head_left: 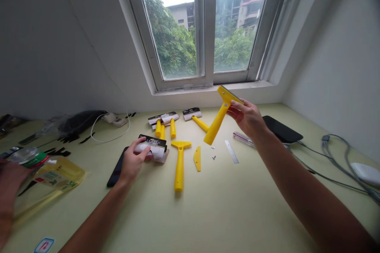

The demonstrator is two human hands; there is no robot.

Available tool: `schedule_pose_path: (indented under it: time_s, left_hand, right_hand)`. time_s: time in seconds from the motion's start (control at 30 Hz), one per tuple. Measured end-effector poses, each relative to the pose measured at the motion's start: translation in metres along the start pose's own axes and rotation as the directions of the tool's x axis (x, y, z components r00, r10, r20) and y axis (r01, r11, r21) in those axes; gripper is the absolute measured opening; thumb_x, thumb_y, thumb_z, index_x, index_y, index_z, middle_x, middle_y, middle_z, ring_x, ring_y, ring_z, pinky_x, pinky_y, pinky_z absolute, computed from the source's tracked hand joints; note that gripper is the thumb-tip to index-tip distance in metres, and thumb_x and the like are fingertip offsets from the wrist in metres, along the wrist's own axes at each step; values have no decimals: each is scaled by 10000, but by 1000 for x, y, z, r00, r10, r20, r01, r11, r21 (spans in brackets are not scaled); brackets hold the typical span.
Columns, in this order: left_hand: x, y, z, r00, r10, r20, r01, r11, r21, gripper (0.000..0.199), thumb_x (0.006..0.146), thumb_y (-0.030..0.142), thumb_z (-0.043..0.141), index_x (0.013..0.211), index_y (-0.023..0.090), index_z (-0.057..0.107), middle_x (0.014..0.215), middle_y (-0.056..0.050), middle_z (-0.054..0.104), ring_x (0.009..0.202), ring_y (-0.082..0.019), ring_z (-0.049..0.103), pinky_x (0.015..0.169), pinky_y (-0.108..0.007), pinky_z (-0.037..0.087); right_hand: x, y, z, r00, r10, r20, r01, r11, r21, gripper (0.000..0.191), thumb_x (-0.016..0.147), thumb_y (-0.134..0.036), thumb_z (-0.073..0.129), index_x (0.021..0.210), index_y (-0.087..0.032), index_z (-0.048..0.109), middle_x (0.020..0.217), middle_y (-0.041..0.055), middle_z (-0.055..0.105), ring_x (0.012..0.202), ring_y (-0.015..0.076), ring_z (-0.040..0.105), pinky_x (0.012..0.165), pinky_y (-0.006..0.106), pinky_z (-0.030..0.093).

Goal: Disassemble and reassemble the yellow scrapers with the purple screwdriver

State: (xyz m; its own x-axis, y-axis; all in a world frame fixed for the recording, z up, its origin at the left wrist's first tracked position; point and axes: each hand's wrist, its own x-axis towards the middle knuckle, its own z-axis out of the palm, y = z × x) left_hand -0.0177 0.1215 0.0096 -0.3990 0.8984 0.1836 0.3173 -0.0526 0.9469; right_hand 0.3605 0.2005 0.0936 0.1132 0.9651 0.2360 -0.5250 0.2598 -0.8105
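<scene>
My right hand holds up a yellow scraper by its head, the handle slanting down to the left. On the left, my left hand is closed on a black and white cardboard sleeve just above the table. Between the hands lie a yellow scraper handle, a yellow blade cover, small screws and a flat metal blade. Behind them are several yellow scrapers with cardboard sleeves, one of them apart to the right.
A black phone lies beside my left forearm. Another person's hand is by a bottle of yellow liquid at far left. To the right are a pink-edged clear item, a black device, cables and a white object.
</scene>
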Motion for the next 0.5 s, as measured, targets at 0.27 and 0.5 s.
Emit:
schedule_pose_path:
  time_s: [0.27,0.5]
  left_hand:
    - [14,-28,-8,955,270,123,-273,639,719,343,747,409,597,1016,231,717,1215,-106,586,1131,-294,531,1003,-420,404]
    - [12,-31,-11,946,285,157,-311,647,696,275,804,358,520,958,257,724,1215,-58,614,1165,-274,510,1014,-426,396]
  right_hand:
    - [-5,6,4,997,64,41,-63,997,-38,381,695,-134,749,1021,-212,568,871,24,718,727,154,703,649,266,609]
    - [-6,10,3,993,94,71,-88,992,-87,400,708,-144,744,1053,-217,554,887,25,706,748,164,707,669,288,620]
